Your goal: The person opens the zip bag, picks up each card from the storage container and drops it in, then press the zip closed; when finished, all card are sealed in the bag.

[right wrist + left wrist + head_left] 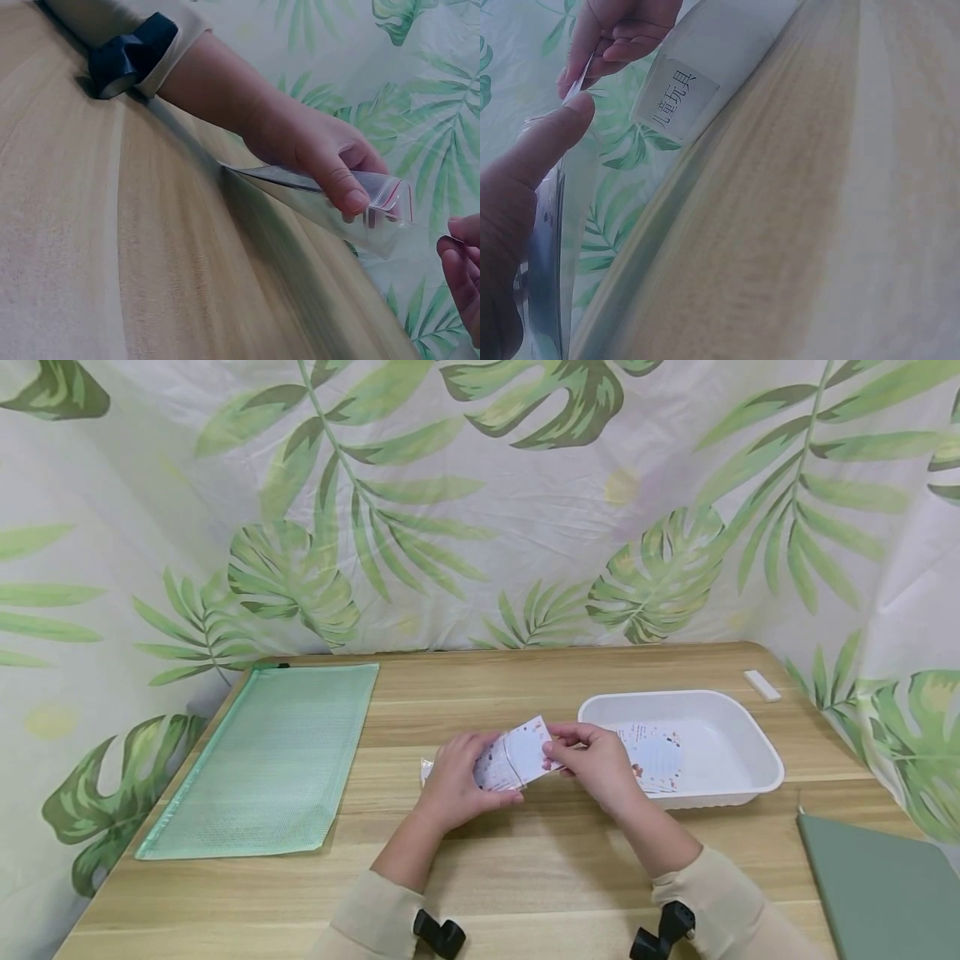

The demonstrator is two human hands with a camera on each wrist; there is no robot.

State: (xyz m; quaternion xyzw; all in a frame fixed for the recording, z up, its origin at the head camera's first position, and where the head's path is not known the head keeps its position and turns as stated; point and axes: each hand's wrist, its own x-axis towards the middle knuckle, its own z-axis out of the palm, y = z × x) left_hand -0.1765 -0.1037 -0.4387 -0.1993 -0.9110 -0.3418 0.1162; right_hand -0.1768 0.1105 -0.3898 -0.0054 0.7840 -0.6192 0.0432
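Above the middle of the table, my left hand [457,785] holds a clear zip bag [391,196] with a red line near its mouth. A white card [532,745] with a small colourful print sticks out of the bag's right end. My right hand [603,768] pinches the card's right edge between thumb and fingers, close by the white plastic tray [682,694]. Inside that tray, at its left, lie more printed cards [654,756]. Seen from the left wrist, my thumb [547,146] presses along the bag, edge-on. The bag's far end is hidden behind my left hand.
A green mesh zip pouch [277,760] lies flat at the left. At the right front is a grey-green flat folder or board [885,885]. A small white bar [762,686] sits behind the tray, whose near side carries a label [679,97]. A leaf-patterned cloth [480,527] hangs behind the table.
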